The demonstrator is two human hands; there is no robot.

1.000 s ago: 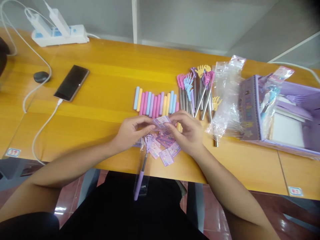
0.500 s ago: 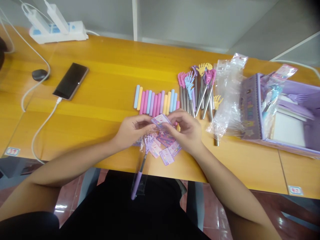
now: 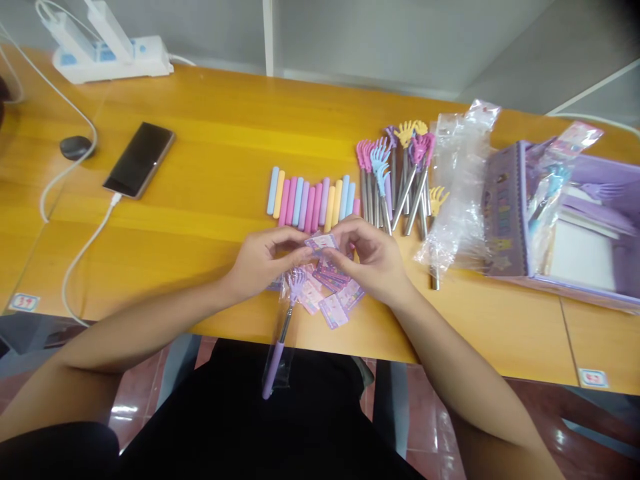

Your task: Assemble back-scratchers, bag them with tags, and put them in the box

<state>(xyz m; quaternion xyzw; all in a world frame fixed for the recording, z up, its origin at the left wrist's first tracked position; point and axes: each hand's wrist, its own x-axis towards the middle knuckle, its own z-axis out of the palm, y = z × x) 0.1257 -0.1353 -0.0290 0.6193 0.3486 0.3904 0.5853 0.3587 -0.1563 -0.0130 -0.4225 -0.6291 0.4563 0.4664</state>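
My left hand [image 3: 265,261] is closed, thumb against fingers, at the top of a clear plastic bag [image 3: 286,317]. Inside the bag hangs a purple back scratcher [image 3: 273,371] with a metal rod, its handle beyond the table's front edge. A small printed card [image 3: 321,243] lies between my two hands, and my right hand [image 3: 373,261] pinches its right side. Whether the card is partly in the bag's mouth, I cannot tell. Below my hands, several purple and pink printed cards [image 3: 334,311] are spread on the table.
Pastel handle sleeves [image 3: 313,205] lie in a row behind my hands. Back scratchers [image 3: 395,180] with metal rods are heaped to their right, beside empty clear bags [image 3: 460,187]. A purple box [image 3: 507,220] stands far right. A charging phone [image 3: 140,160], mouse [image 3: 75,147] and power strip [image 3: 150,59] are left.
The card between my hands has tipped and turned slightly, now looking more level. Both hands stay nearly in place, and the bagged back scratcher still hangs below the left one.
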